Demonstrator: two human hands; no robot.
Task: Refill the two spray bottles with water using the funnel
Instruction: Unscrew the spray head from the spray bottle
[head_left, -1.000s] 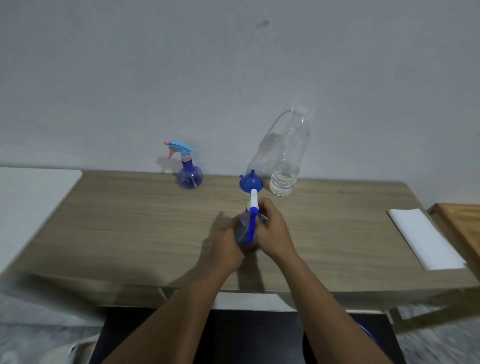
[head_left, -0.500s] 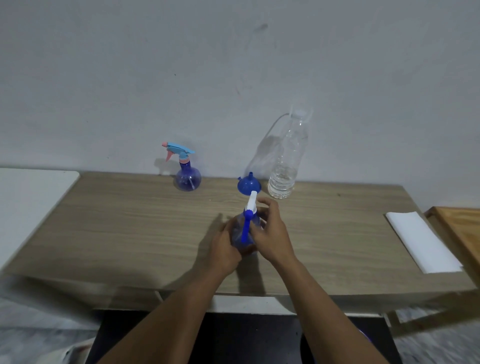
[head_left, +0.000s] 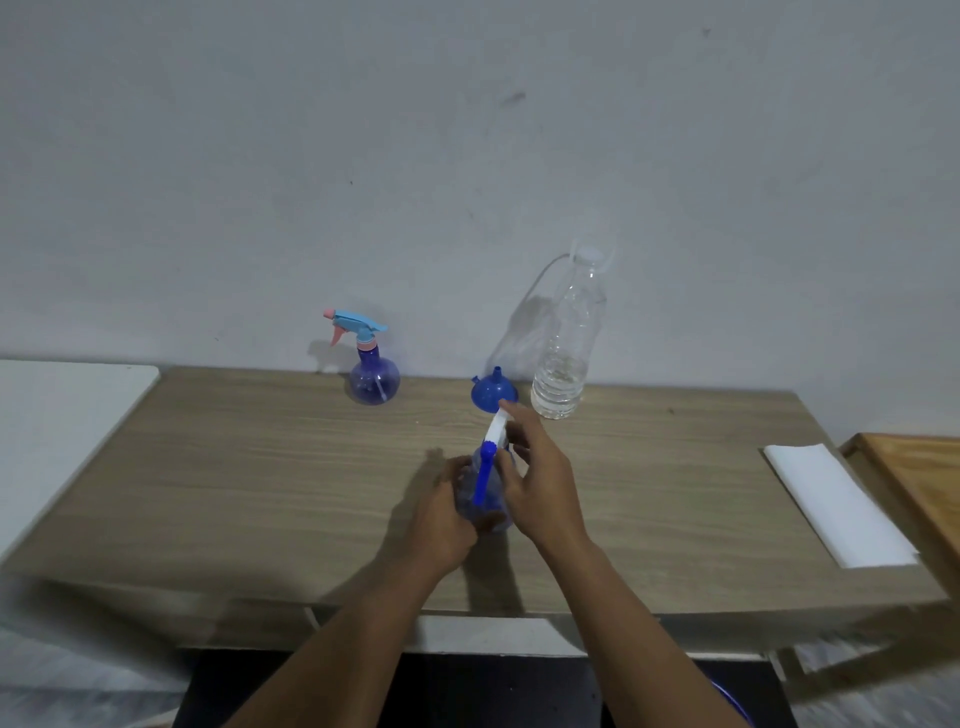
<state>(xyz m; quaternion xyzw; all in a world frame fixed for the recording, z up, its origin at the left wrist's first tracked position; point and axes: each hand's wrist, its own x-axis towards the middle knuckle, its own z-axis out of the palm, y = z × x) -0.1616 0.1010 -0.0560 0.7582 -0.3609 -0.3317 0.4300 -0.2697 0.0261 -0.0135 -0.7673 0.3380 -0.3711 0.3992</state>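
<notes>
A small blue spray bottle with a white and blue trigger head stands on the wooden table in front of me. My left hand grips its round body from the left. My right hand holds the spray head, fingers curled round its neck. A second blue spray bottle with a light-blue and pink head stands at the back by the wall. A blue funnel lies upside down just behind my hands. Beside it stands a clear plastic water bottle, uncapped, with a little water at the bottom.
A folded white cloth lies at the table's right end. A wooden board or tray adjoins it on the right. A white surface sits to the left of the table. The grey wall is close behind.
My right hand has shifted on the spray head, its fingers spreading a little. The head's trigger has turned slightly. The camera has tilted a bit; the other objects stay put.
</notes>
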